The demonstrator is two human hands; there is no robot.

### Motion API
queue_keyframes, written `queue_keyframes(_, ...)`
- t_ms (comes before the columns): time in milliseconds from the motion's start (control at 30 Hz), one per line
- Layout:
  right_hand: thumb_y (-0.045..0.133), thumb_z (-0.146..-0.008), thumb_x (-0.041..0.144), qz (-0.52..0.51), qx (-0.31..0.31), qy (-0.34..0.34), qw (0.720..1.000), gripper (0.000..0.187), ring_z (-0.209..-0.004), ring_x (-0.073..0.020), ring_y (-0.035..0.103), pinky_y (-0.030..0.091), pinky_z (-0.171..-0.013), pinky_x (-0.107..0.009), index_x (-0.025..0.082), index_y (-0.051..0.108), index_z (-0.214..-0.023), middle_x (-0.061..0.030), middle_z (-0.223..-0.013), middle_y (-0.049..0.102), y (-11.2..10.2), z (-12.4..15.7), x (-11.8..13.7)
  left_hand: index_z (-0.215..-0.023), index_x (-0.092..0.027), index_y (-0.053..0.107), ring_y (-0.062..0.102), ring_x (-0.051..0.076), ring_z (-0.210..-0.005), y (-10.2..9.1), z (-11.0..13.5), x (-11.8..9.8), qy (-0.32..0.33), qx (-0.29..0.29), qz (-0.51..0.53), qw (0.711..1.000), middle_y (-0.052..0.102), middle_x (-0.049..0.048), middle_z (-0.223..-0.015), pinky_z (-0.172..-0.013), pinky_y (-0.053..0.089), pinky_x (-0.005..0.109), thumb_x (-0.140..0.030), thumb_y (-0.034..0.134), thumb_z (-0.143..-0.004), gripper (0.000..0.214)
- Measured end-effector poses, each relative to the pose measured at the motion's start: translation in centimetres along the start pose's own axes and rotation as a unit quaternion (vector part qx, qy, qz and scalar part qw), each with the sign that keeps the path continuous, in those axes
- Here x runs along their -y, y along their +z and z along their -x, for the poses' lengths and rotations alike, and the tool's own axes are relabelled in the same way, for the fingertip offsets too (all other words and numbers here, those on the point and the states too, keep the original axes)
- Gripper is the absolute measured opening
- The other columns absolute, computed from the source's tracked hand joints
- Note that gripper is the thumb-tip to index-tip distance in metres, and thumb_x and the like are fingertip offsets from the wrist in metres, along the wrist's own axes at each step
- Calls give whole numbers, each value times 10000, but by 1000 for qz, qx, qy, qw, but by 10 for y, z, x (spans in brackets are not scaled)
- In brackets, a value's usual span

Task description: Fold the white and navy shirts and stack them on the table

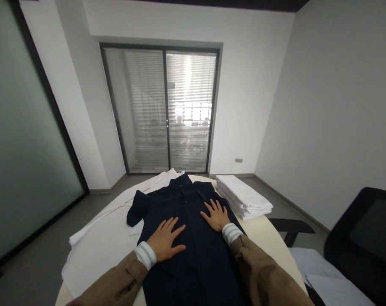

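A dark navy short-sleeved shirt (186, 199) lies spread face up on a pale round table (269, 238), collar pointing away from me. My left hand (166, 242) rests flat on the shirt's left front, fingers spread. My right hand (216, 215) lies flat on the right front, fingers stretched out. Both hands press on the fabric and hold nothing. Brown sleeves with striped white cuffs cover my forearms.
White garments (106, 233) lie spread under and left of the navy shirt. A stack of folded white shirts (243, 196) sits at the right rear of the table. A black chair (364, 238) and papers (323, 276) are at right. Blinds cover glass doors ahead.
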State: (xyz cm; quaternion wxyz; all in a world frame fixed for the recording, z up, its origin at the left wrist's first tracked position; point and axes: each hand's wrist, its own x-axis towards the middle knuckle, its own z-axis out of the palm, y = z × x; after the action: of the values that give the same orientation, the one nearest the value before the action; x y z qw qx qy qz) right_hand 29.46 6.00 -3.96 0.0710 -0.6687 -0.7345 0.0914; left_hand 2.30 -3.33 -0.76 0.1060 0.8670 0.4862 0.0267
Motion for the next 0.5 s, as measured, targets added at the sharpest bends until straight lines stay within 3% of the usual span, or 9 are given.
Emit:
queue_keyframes(167,235,-940,661,-6,-3,-10,1000,683,-1499,-295,20,45,-1163,-545,299,316,-1513,-29,-1640,110,-8,3,-2,-1394,-290,535,376,368,-1371,-5,3,16,-54,-73,-38,995,447,139,-1484,-1124,273,525,-646,535,-845,655)
queue_keyframes(267,342,-947,590,9,-36,-47,998,599,-1489,-303,67,59,-1161,-535,276,425,-1450,-47,-1622,186,-20,13,7,-1381,-291,548,389,357,-1351,-9,0,29,-78,-101,-64,990,478,129,-1453,-1134,250,514,-582,562,-850,605)
queue_keyframes(333,443,-934,510,10,-83,-112,990,487,-1442,-293,215,153,-1147,-484,231,548,-1319,-88,-1542,353,-32,27,20,-1405,-274,516,350,371,-1371,-12,-4,41,-150,-131,-83,976,426,131,-1494,-1122,248,547,-520,555,-868,592)
queue_keyframes(400,493,-922,475,-15,-95,-191,977,370,-1269,-258,445,315,-1050,-395,202,630,-1131,-106,-1319,567,-44,47,40,-1422,-236,488,355,390,-1359,-14,-8,56,-238,-162,-84,954,378,164,-1516,-1055,337,553,-470,541,-881,592)
queue_keyframes(500,479,-926,549,-52,0,-317,947,405,-922,-204,617,399,-888,-339,195,675,-914,-53,-919,694,-56,83,72,-1383,-199,523,483,405,-1242,-14,-14,80,-318,-189,-33,929,487,218,-1396,-949,427,535,-421,537,-887,544)
